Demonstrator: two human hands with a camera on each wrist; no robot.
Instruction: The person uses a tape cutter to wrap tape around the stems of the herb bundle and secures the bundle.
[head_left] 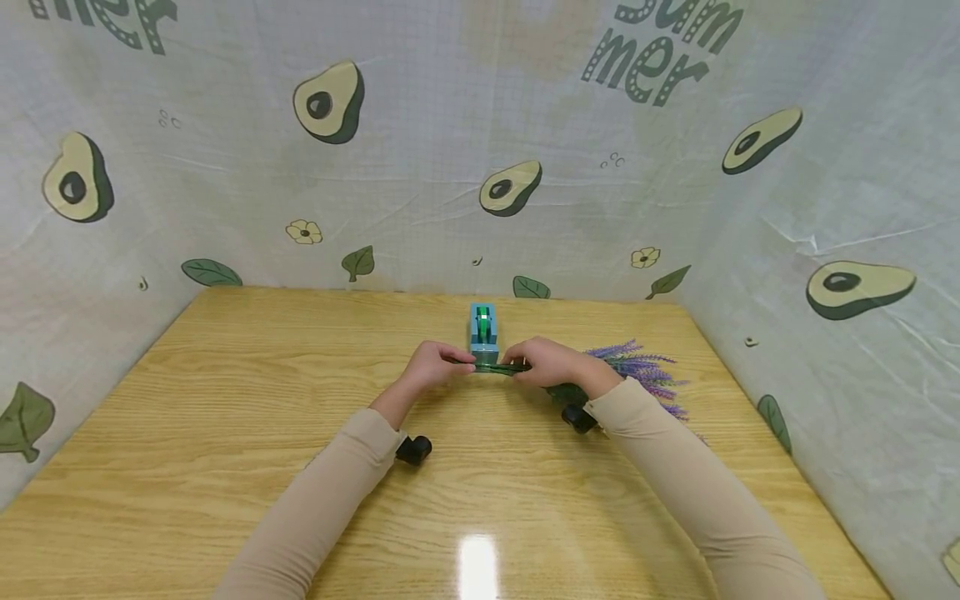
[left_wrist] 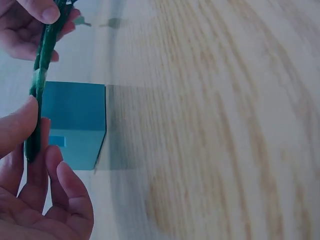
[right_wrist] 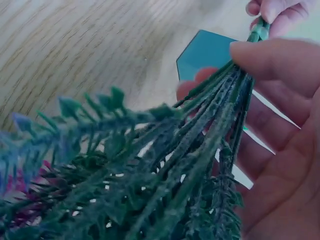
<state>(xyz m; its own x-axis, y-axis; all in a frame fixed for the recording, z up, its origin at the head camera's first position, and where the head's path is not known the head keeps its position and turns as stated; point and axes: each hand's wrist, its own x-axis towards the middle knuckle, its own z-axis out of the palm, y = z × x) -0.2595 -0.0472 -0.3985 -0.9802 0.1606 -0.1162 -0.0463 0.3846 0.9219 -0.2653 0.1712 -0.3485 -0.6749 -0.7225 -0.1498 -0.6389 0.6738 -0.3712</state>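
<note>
Both hands hold a bunch of artificial lavender (head_left: 647, 368) level over the table, its purple flower heads spreading to the right. My left hand (head_left: 437, 365) pinches the green stem ends between thumb and fingers. Farther up the stems, my right hand (head_left: 549, 363) grips the bunch between thumb and fingers, with the leafy part beside its palm. Between the hands, a pale, shiny band of what looks like clear tape (left_wrist: 39, 77) lies round the stems. Just behind them stands a blue tape dispenser (head_left: 483, 327) with a green roll hub.
The wooden table (head_left: 262, 375) spreads out around the hands. A printed cloth (head_left: 420, 167) with avocados hangs along the back and both sides. A small black camera (head_left: 415, 450) is strapped at the left wrist, another black camera (head_left: 578, 417) at the right.
</note>
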